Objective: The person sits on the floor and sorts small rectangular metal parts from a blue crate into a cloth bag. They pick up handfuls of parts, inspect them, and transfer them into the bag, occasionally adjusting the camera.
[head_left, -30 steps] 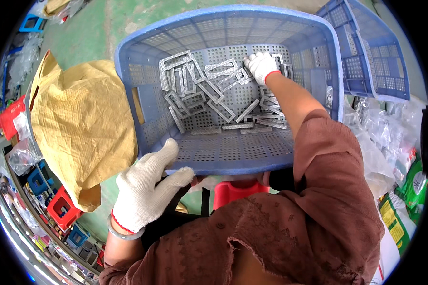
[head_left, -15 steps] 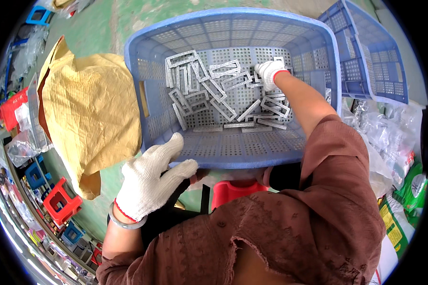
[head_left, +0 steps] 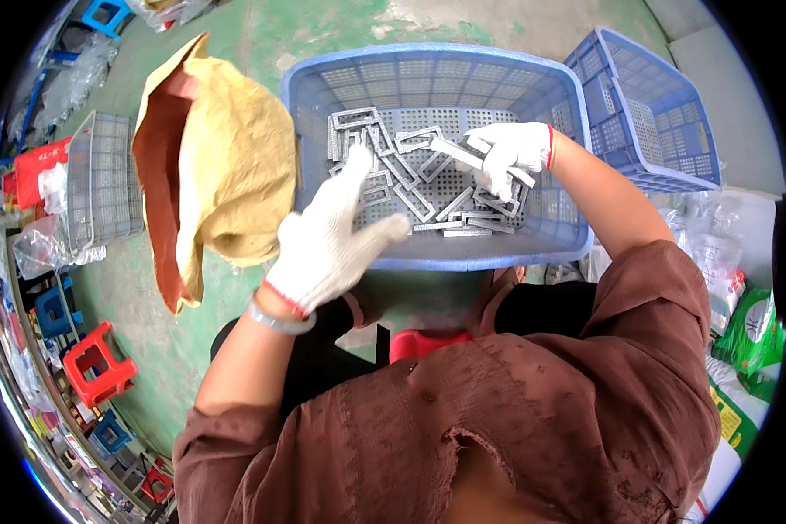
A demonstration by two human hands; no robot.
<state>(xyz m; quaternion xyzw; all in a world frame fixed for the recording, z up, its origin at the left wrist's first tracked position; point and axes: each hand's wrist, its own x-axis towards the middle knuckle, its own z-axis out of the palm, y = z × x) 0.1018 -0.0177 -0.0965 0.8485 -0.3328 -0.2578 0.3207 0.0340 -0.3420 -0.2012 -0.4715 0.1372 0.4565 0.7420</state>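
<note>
Your brown sleeves and shoulders fill the lower half of the view, and at twelve o'clock from your chest sits the large blue perforated crate (head_left: 428, 70), its near rim almost over your lap. To the crate's nine o'clock a yellow paper sack (head_left: 227, 166) gapes open on the green floor; at its two o'clock a second blue crate (head_left: 655, 113) stands, nothing visible inside it. Inside the big crate lies a loose heap of grey rectangular metal frames (head_left: 402, 175), spread from centre toward three o'clock.

You look to be in the sorting step — picking frames out of the heap. Your right hand (head_left: 506, 153), gloved in white, is closed round one or more frames at the heap's three o'clock edge, fingers curled over the metal. Your left hand (head_left: 332, 236), also gloved, hovers spread and holding nothing over the near rim at seven o'clock, one finger pointing up toward the pile.

The next move likely calls for a clean lift — the frames interlock, so a neighbour could snag.

How many frames the right hand holds is hard to make out; the glove covers them. The crate's support is hidden beneath it, and only a red patch shows at your knees.
</note>
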